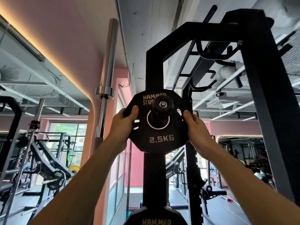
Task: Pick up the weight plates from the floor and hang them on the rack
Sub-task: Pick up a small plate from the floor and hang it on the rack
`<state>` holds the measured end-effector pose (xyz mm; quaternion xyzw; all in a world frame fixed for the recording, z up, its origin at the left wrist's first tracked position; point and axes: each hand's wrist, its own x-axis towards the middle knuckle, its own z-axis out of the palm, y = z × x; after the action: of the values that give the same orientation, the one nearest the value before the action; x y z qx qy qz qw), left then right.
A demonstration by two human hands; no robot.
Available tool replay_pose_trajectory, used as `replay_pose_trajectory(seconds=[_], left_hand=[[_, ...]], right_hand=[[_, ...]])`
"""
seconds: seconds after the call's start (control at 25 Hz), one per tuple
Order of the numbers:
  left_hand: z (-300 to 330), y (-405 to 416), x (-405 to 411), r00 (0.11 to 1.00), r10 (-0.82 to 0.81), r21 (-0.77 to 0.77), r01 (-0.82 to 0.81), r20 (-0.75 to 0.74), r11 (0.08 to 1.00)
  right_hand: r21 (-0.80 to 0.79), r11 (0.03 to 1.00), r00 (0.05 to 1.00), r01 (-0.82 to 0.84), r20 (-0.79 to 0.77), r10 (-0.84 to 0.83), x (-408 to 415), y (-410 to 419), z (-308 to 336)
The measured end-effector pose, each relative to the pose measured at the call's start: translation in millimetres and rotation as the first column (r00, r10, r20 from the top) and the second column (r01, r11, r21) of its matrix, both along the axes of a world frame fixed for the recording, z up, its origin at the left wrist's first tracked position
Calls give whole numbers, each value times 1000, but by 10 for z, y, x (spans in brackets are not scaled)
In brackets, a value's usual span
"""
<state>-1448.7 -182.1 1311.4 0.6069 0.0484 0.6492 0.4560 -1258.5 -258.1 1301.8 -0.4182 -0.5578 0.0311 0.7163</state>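
The left hand (128,118) grips the left edge of the 2.5 kg weight plate (156,135), with the thumb on the front face and the fingers hidden behind. The right hand (194,125) grips the right edge the same way. The plate is up high on the black rack post (154,69), and its middle hole is already around the rack's storage peg (159,109). The round end of the peg pokes out in front of the plate, toward the person. The white ring of the hole shows more gap below the peg than above, so the plate looks like it hangs from the top of its hole. I think the step now is to slide the plate all the way back along the peg until it sits flat against the post. Both hands should push evenly so the plate stays straight and does not stick. The fingers behind the plate could get pinched, so they should slip out first. Another Hammer Strength plate (155,216) hangs lower on the same post.
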Motion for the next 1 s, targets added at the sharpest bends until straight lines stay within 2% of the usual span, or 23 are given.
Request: replay_pose_trajectory(seconds=[0.36,0.68,0.76,0.88,1.0], left_hand=[[14,282,128,997,56,41,-54,-43,998],[-46,363,197,959,262,127,-248,-107,960],[-68,346,189,941,310,150,-290,-133,945],[-133,310,122,862,488,225,-453,-138,863],[-330,209,-15,774,618,286,-567,-135,772]], right_hand=[[-26,999,999,29,38,-28,172,255,-48],[-23,1000,1000,-13,18,13,204,302,-90],[-15,1000,999,18,42,-18,163,273,-126],[18,989,984,146,102,-147,134,207,-258],[30,982,977,186,103,-188,60,8,-449]])
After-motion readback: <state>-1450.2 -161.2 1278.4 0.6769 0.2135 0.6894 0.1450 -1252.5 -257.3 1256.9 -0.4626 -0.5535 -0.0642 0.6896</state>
